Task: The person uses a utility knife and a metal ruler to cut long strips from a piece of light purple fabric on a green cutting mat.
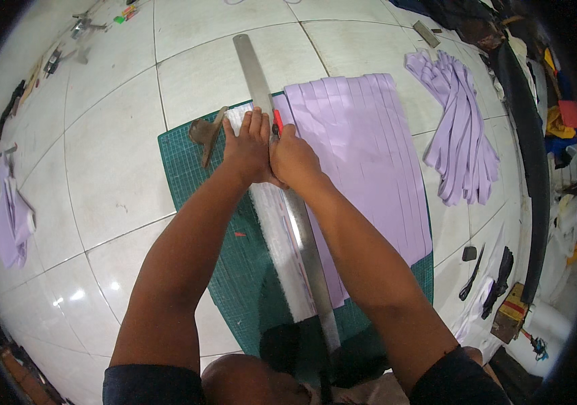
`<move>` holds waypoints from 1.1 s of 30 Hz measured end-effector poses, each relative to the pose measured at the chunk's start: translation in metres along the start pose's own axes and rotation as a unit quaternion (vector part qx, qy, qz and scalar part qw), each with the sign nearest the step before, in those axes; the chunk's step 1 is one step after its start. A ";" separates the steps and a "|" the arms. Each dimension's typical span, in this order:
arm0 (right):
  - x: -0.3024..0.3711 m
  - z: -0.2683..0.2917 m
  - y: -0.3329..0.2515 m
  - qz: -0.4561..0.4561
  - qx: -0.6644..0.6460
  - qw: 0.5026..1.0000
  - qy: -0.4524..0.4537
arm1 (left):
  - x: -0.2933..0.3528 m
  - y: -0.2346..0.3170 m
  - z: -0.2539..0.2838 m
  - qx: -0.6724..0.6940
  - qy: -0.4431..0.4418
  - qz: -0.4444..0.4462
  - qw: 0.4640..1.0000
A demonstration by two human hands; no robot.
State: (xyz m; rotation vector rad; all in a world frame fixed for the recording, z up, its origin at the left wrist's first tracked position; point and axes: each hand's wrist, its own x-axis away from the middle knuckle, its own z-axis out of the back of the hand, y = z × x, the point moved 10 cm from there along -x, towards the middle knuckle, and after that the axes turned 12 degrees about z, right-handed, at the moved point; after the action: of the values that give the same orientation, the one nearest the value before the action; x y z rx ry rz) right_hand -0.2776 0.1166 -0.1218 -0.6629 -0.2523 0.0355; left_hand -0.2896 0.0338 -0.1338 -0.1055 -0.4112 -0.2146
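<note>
Bracing the steel ruler [308,253] beside the lilac cloth [363,148]

Lying on the green mat [248,287], the lilac cloth sits mostly to the right of the ruler, with long, near-parallel lines running down it; a white, fuzzy-looking strip [271,233] runs along the ruler's left side. The left hand [251,150] is laid flat with its fingers somewhat spread, over the white strip and the ruler's near edge; the right hand [295,158] is curled closed about a red-handled tool [278,120], right beside the left.

Good work here probably rests on the left hand's pressure; weight should bear straight down on the ruler so that it cannot swing at its far end, and the fingertips should stay well clear of the tool's path. The tool is best held snug against the ruler's edge, at one steady angle, with an even pull; thin cloth like this may ruck up if the tool drags, so a light, unbroken stroke looks safer than a forced one.

Much is covered: the working end of the tool is lost beneath the right hand, so its contact with the cloth cannot be told; where the left palm bears is also hidden; the right forearm crosses part of the cloth, and the ruler's near end fades into dark shadow.
</note>
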 end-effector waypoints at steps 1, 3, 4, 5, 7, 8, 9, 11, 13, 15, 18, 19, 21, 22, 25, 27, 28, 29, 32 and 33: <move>-0.002 0.000 0.002 -0.011 0.002 1.000 -0.001 | -0.001 0.001 0.001 -0.001 -0.001 -0.001 1.000; -0.004 -0.004 0.000 -0.030 -0.001 1.000 -0.007 | 0.001 -0.004 -0.001 -0.008 -0.007 0.003 1.000; -0.006 -0.005 -0.003 -0.022 0.001 1.000 -0.012 | 0.001 -0.006 -0.001 -0.011 -0.002 0.006 1.000; -0.006 -0.004 -0.002 -0.016 0.005 1.000 -0.017 | 0.002 -0.006 0.000 -0.012 0.003 0.007 1.000; -0.008 -0.001 0.001 -0.012 0.020 0.999 -0.025 | 0.003 -0.004 0.002 -0.012 0.009 0.005 1.000; -0.009 0.003 0.000 -0.015 0.029 0.999 -0.029 | 0.003 -0.004 0.002 -0.013 0.008 0.002 1.000; -0.010 0.007 -0.002 -0.018 0.038 0.999 -0.033 | 0.004 -0.003 0.002 -0.014 0.008 -0.001 1.000; -0.017 0.012 -0.003 -0.023 0.045 0.997 -0.066 | 0.004 -0.002 0.003 -0.014 0.016 0.002 1.000; -0.024 0.017 -0.004 -0.033 0.046 0.995 -0.086 | 0.003 0.001 0.005 -0.014 0.018 0.000 1.000; -0.024 0.014 0.001 -0.049 0.037 0.993 -0.098 | 0.003 0.004 0.006 -0.013 0.010 -0.007 1.000; 0.009 0.005 0.013 -0.062 0.030 0.990 -0.125 | 0.006 0.005 0.005 -0.035 -0.009 0.003 0.999; 0.026 0.003 0.016 -0.065 0.022 0.989 -0.130 | 0.005 0.003 0.007 -0.038 -0.007 0.009 0.999; 0.071 -0.001 0.021 -0.075 0.009 0.987 -0.142 | 0.003 -0.004 0.005 -0.041 -0.005 0.019 0.999; 0.090 -0.006 0.025 -0.081 0.005 0.983 -0.162 | 0.002 -0.006 0.007 -0.030 0.011 0.016 0.999; 0.161 -0.009 0.036 -0.147 -0.016 0.966 -0.212 | 0.004 -0.003 0.010 -0.010 0.054 -0.002 0.998; 0.217 -0.021 0.060 -0.173 -0.047 0.964 -0.198 | 0.003 -0.002 0.011 -0.008 0.065 -0.003 0.998; 0.241 -0.019 0.062 -0.169 -0.024 0.962 -0.213 | 0.003 0.001 0.009 -0.004 0.070 -0.007 0.998; 0.263 -0.019 0.063 -0.163 -0.004 0.960 -0.226 | 0.005 0.000 0.011 -0.004 0.070 -0.004 0.998; 0.333 -0.023 0.086 -0.222 0.004 0.941 -0.256 | 0.003 0.009 0.010 -0.023 0.011 0.012 1.000; 0.351 -0.024 0.085 -0.225 0.004 0.934 -0.276 | 0.008 0.005 0.014 -0.007 0.085 -0.008 0.996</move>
State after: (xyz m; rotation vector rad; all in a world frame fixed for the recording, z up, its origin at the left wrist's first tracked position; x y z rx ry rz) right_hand 0.0727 0.2088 -0.1145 -0.5626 -0.9433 -0.2215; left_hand -0.2872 0.0389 -0.1177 -0.0963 -0.2420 -0.2399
